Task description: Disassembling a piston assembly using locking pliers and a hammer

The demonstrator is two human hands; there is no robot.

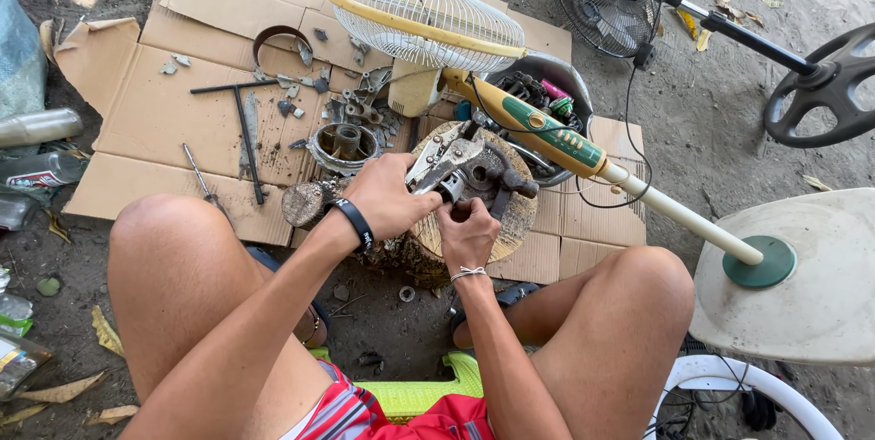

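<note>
Bare arms and legs, no sleeves. Left wrist had a black band (355,222), right wrist a thin silver bracelet (468,272). Shorts (365,413) were red with white and blue stripes.

Both hands (428,208) gripping metal part (460,171) on wood stump (510,217); pedestal fan (428,21) behind

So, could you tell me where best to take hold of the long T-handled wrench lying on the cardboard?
Take the T-handled wrench by its long straight shaft, near the middle, coming from above. It lies flat on the cardboard with bare space along both sides, and the crossbar end would probably tip in the grip.
</note>
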